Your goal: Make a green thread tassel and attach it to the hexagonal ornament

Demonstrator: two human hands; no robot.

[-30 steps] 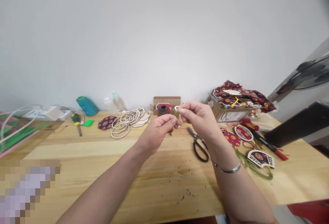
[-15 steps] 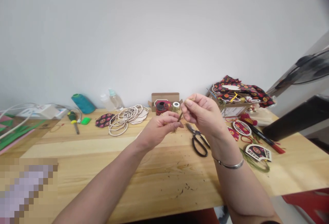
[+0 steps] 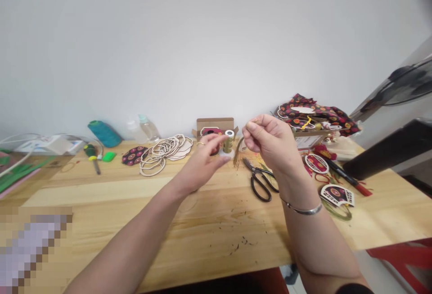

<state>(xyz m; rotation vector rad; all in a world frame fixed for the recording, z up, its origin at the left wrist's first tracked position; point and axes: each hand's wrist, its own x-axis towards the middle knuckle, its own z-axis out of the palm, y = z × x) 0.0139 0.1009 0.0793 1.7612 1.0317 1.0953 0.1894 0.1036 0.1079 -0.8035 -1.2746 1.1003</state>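
Note:
My right hand [image 3: 270, 143] is raised over the table with its fingertips pinched on an olive-brown tassel [image 3: 236, 156], whose loose strands hang down to the left. My left hand [image 3: 202, 163] is apart from the tassel, fingers stretched out and holding nothing. Just beyond its fingertips stands a gold thread spool [image 3: 228, 143] with a white top; whether they touch it I cannot tell. Black-handled scissors [image 3: 260, 183] lie below my right hand. Behind my left hand, a small cardboard box [image 3: 215, 124] is partly covered.
Wooden cut-out frames [image 3: 165, 152], a screwdriver [image 3: 92, 155] and a teal thread cone [image 3: 105, 134] lie left. To the right are a box of patterned fabric [image 3: 317, 114], a marker [image 3: 351, 179] and a fan-shaped ornament [image 3: 337, 195]. Dark scraps [image 3: 243, 242] dot the tabletop.
My left hand has let go of the tassel and moved slightly left, its fingers opening out. The strands now hang free from my right hand, which still pinches the top.

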